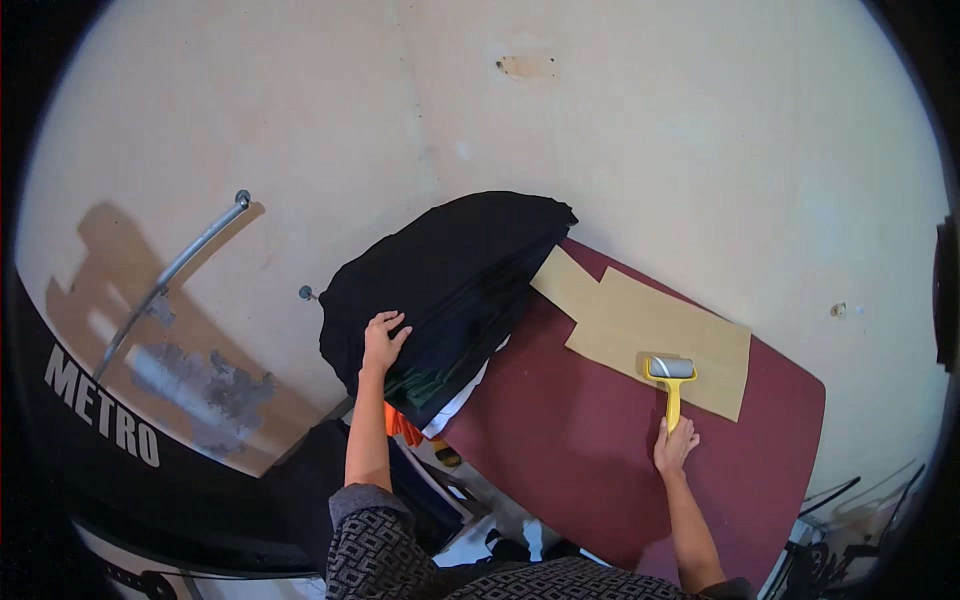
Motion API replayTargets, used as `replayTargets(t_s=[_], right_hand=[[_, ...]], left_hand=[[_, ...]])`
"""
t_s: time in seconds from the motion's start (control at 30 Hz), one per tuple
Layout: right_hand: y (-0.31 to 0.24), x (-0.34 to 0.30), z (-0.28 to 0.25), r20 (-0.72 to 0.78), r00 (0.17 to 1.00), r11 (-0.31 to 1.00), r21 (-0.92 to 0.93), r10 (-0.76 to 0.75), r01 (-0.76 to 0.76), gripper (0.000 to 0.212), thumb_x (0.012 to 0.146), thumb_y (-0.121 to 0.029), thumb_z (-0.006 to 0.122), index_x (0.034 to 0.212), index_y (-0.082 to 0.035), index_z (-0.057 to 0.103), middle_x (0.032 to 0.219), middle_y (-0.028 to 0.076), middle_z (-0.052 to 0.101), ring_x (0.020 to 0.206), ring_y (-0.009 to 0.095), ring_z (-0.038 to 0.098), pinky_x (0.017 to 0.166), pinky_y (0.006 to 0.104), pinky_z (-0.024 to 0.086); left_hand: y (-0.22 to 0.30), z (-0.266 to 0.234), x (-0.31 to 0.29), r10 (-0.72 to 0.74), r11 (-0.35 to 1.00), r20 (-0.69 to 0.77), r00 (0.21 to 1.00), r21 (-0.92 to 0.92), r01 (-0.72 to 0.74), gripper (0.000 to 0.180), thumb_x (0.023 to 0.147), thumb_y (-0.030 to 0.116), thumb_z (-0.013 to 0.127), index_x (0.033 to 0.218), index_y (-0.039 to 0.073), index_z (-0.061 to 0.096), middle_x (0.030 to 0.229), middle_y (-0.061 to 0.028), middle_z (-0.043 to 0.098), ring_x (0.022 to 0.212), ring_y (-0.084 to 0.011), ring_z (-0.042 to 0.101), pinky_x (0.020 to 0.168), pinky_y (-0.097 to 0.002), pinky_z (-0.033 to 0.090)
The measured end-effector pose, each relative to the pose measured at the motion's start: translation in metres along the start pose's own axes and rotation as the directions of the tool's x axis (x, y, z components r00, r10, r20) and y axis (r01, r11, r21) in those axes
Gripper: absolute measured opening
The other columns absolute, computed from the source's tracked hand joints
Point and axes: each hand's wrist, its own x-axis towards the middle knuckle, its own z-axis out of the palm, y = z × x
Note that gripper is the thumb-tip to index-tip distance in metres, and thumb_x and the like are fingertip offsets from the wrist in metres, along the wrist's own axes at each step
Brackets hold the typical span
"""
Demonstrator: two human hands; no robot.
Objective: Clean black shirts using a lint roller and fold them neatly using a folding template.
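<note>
My right hand (676,445) is closed round the yellow handle of a lint roller (671,369) with a grey roll. The roller's head rests over a flat piece of tan cardboard (660,325), cut in an irregular shape, which lies on a dark red board (560,430). My left hand (383,342) lies on a pile of black cloth (450,260) at the board's left end, its fingers bent a little and apart. Green, white and orange folds show under the black cloth.
A pale wall (680,150) rises close behind the board. On the left are a metal rail (190,250) fixed to the wall and a black surface with white lettering (100,410). Dark cables and equipment (835,560) stand at the lower right. My feet show below the board's near edge.
</note>
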Motion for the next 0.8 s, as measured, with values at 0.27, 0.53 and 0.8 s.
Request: replayTargets(t_s=[0.27, 0.53, 0.8], right_hand=[[0.018, 0.03, 0.013, 0.065, 0.996, 0.992, -0.118, 0.058, -0.05, 0.035, 0.082, -0.028, 0.05, 0.106, -0.003, 0.045, 0.095, 0.015, 0.045, 0.096, 0.029, 0.041, 0.086, 0.0443, 0.024], [-0.116, 0.073, 0.037, -0.082, 0.988, 0.987, 0.083, -0.134, 0.14, 0.048, 0.07, -0.019, 0.06, 0.11, 0.0, 0.041, 0.103, 0.021, 0.044, 0.103, 0.037, 0.039, 0.089, 0.0447, 0.028], [-0.355, 0.154, 0.096, -0.285, 0.784, 0.649, 0.445, -0.551, 0.617, 0.062, 0.062, -0.014, 0.067, 0.115, -0.003, 0.036, 0.113, 0.019, 0.039, 0.104, 0.036, 0.039, 0.09, 0.0427, 0.03]], left_hand=[[0.015, -0.009, 0.011, -0.193, 0.978, -0.06, 0.979, -0.097, 0.187, 0.016, 0.084, 0.017, 0.049, 0.085, 0.003, 0.055, 0.078, -0.0197, 0.059, 0.075, -0.0367, 0.057, 0.065, -0.0414, 0.044], [-0.003, -0.02, 0.062, -0.113, 0.981, -0.219, 0.969, -0.18, 0.074, 0.018, 0.087, 0.019, 0.046, 0.085, 0.002, 0.052, 0.075, -0.0195, 0.057, 0.074, -0.0368, 0.057, 0.061, -0.0378, 0.044], [0.007, -0.044, 0.082, -0.131, 0.945, -0.048, 0.99, -0.309, 0.11, 0.019, 0.089, 0.016, 0.045, 0.082, -0.001, 0.049, 0.063, -0.0122, 0.051, 0.058, -0.0163, 0.048, 0.056, -0.029, 0.04]])
